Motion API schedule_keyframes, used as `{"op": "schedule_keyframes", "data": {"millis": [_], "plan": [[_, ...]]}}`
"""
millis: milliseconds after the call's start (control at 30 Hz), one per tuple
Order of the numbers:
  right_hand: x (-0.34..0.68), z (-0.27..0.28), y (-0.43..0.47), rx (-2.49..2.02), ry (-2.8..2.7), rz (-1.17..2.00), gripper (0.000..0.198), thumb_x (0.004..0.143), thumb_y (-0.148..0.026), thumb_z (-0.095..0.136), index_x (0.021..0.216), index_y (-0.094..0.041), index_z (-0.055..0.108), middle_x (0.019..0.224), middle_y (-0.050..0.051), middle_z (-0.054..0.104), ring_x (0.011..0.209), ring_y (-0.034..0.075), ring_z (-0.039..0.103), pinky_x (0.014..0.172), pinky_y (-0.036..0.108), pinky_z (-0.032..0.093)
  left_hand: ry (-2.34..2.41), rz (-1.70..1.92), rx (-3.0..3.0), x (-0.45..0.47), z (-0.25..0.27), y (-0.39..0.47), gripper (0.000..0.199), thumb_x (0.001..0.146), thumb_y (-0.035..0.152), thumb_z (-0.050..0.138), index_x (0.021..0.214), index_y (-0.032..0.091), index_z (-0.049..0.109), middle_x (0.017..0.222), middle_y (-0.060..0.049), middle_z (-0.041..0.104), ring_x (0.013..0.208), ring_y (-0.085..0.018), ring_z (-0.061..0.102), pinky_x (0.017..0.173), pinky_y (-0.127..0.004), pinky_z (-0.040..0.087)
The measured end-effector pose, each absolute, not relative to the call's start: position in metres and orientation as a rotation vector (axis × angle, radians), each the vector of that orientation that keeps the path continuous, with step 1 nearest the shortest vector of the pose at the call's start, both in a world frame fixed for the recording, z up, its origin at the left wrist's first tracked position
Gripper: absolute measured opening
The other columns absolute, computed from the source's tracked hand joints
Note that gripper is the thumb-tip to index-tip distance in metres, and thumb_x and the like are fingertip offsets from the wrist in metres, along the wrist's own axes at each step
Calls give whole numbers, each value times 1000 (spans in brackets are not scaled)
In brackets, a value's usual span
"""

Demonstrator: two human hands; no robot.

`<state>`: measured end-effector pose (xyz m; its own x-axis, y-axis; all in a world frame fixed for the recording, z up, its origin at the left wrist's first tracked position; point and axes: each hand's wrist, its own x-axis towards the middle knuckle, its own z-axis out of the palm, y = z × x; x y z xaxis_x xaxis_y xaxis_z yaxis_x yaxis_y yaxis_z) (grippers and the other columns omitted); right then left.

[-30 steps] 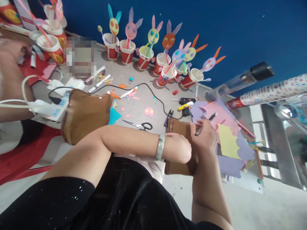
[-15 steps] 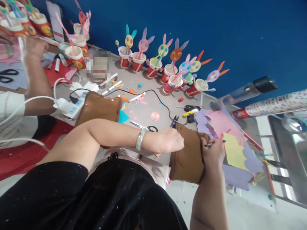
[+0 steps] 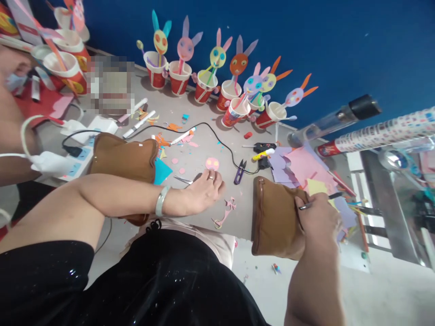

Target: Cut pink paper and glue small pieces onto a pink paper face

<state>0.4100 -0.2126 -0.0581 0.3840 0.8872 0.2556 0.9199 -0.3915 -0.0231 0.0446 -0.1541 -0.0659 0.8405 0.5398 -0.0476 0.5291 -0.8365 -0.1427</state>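
My left hand (image 3: pixel 207 189) lies palm down on the table, fingers a little apart. It covers the handles of a pair of scissors (image 3: pixel 182 180), whose blades show to its left. Just beyond the fingertips is a pink paper face (image 3: pixel 212 163) with yellow eyes. A pink paper cut-out (image 3: pixel 227 212) is on the near side. On the right, my right hand (image 3: pixel 319 215) is closed around a dark pen (image 3: pixel 306 206) and the edge of a brown cloth piece (image 3: pixel 277 217) with a trimmed side. Its fingertips are partly hidden.
Red paper cups (image 3: pixel 205 86) with rabbit-faced figures line the blue wall. Purple snips (image 3: pixel 240 172), a glue gun (image 3: pixel 265 149) and its cable lie mid-table. Another brown cloth piece (image 3: pixel 124 158) and a power strip (image 3: pixel 76 165) are left. A co-worker's arm (image 3: pixel 15 108) is far left.
My left hand has moved left from the brown cloth's edge to the scissors, its fist loosening. My right hand and the right brown cloth have shifted right. The view has turned slightly.
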Motion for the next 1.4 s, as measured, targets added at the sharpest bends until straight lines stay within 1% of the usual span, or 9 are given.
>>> {"op": "schedule_keyframes", "data": {"millis": [100,200,267,500,767,1033,1200,1300,1400], "plan": [[366,-41,-207,-2365,-1882,-477,28,92,-50,57,79,-33,40,69,11,57,74,37,59,65,48,36,-864,179,-2962,39,-63,-154,60,101,44,59,144,2,57,147,-32,59,132,-47,61,103,-56,49],[311,-27,-190,-2180,-2090,-298,18,95,-41,62,89,-28,49,78,11,66,82,32,62,69,42,41,-883,166,-3003,36,-61,-152,77,95,60,65,145,2,55,150,-35,55,136,-51,56,108,-60,46],[279,-25,-172,-2112,-2216,-190,17,95,-36,65,91,-26,53,82,10,70,80,28,62,67,37,38,-897,117,-3002,36,-62,-149,81,94,64,64,145,2,54,152,-36,52,139,-53,53,111,-62,43],[246,-54,-134,-2197,-2461,-19,10,94,-25,62,101,-20,60,90,11,70,69,23,59,60,32,23,-896,128,-2981,35,-79,-139,86,93,70,62,146,3,56,149,-35,55,139,-53,54,114,-63,40],[257,-73,-140,-2090,-2430,63,12,94,-25,51,102,-20,59,91,9,69,63,19,56,59,31,27,-882,77,-2991,36,-90,-138,91,93,76,56,147,3,54,148,-35,56,139,-52,53,117,-65,32],[270,-84,-136,-2050,-2371,-149,14,92,-20,50,99,-19,62,85,9,67,61,19,53,56,32,23,-816,-10,-3011,36,-89,-140,91,93,76,57,150,5,51,153,-34,52,138,-50,54,116,-63,35],[267,-87,-138,-1991,-2316,-200,15,97,-22,49,99,-21,64,88,10,68,75,23,62,61,33,35,-753,-136,-3068,34,-99,-140,94,90,72,65,156,8,46,163,-33,42,143,-50,50,119,-67,32],[263,-86,-138,-1818,-2345,-102,17,98,-21,48,95,-23,65,89,10,70,84,25,63,73,35,45,-749,-153,-3089,33,-96,-140,94,88,71,67,155,8,47,161,-33,44,143,-52,49,119,-71,31],[262,-87,-137,-1564,-2419,2,17,98,-17,50,93,-24,65,98,11,75,89,25,64,83,38,49,-764,-81,-3064,30,-84,-141,89,91,68,66,154,8,49,158,-32,48,142,-54,50,118,-73,33]]}}
